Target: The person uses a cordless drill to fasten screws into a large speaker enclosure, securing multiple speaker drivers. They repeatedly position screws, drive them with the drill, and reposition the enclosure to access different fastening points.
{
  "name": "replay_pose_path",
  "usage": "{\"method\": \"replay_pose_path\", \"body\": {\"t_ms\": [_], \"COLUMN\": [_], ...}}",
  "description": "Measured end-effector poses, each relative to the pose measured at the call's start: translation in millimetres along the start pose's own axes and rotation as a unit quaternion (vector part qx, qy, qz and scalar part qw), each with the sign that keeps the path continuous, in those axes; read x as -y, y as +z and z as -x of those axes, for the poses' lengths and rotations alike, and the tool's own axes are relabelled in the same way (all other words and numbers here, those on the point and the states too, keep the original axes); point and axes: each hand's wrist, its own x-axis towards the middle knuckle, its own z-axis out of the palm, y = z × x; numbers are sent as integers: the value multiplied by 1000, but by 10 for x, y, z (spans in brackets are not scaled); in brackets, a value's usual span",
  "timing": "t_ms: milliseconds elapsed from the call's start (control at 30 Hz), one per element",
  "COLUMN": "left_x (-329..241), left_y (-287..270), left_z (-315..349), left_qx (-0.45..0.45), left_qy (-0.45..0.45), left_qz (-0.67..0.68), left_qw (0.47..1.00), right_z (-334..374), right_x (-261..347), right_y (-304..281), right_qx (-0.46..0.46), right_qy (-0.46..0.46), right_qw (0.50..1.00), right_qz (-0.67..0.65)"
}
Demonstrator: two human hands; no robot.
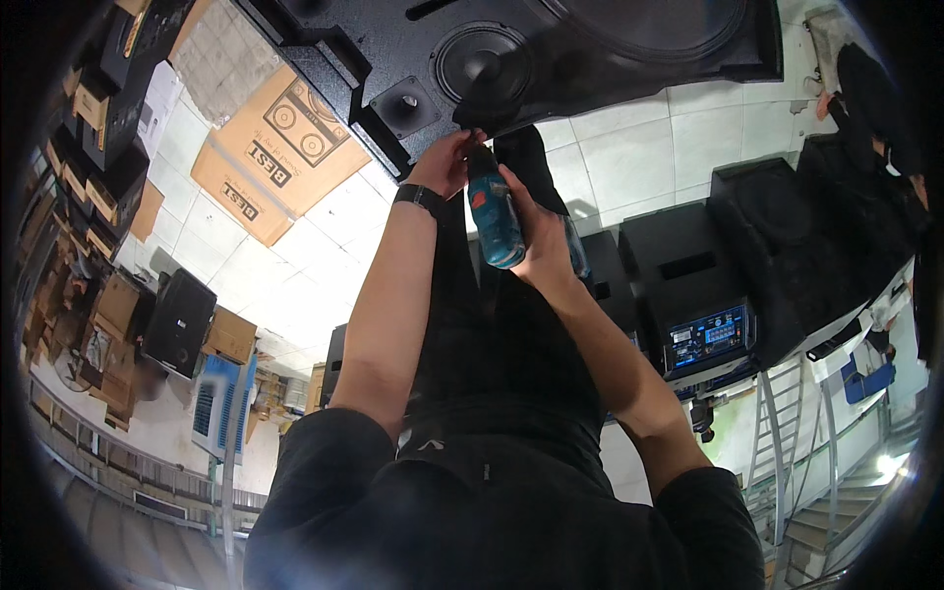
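Note:
In my right hand (544,236) is a teal cordless drill (495,218), its chuck end pointing at the near edge of a large black speaker cabinet (388,44). My left hand (444,165), with a dark watch on the wrist, is close beside the drill's tip at that same edge. Its fingers are bent together; whatever they pinch is too small or hidden to make out. A round driver (482,67) and a small square horn (405,108) are set in the cabinet's face near my hands. The drill's bit cannot be made out.
Flattened printed cardboard (261,162) lies on the white tiled floor to the left. Several black speakers stand in a row on the right, one with a lit control panel (708,339). Another person (863,113) is at the far right. Another black speaker (179,323) stands at left.

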Motion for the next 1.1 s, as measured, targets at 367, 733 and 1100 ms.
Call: {"method": "replay_pose_path", "body": {"t_ms": [367,733,1100], "left_x": [-6,-279,-399], "left_y": [-81,126,178], "left_z": [184,89,15], "left_qx": [-48,-43,-69], "left_qy": [26,28,11], "left_qz": [-28,-156,-233], "left_qw": [998,986,970], "right_z": [46,-167,-263], "right_x": [-180,-75,-45], "right_y": [101,262,390], "right_qx": [-49,-59,-107], "right_qy": [-61,63,73], "right_qw": [997,995,989], "right_qz": [-7,-44,-70]}}
